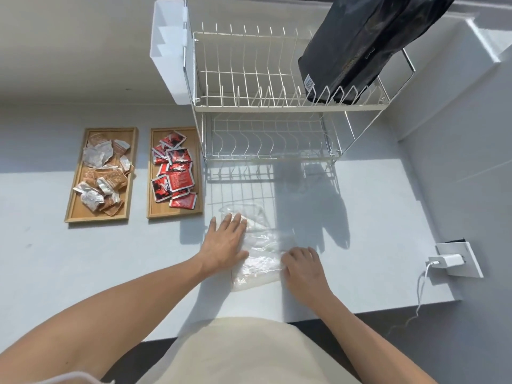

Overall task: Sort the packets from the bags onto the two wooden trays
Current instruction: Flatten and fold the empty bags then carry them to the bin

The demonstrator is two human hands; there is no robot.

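A clear plastic bag [261,254] lies flat on the white counter in front of me. My left hand [225,241] rests palm down on its left side with fingers spread. My right hand [303,268] has its fingers curled at the bag's right edge; whether it pinches the plastic I cannot tell. Two wooden trays stand at the left. The left tray [76,189] holds several brown and silver packets [104,173]. The right tray [151,173] holds several red and black packets [174,173].
A white two-tier dish rack [266,106] stands behind the bag, with a black bag [357,45] on its upper tier and a white cutlery holder [169,48] on its left side. A charger [446,261] in a wall socket trails a cable at the right.
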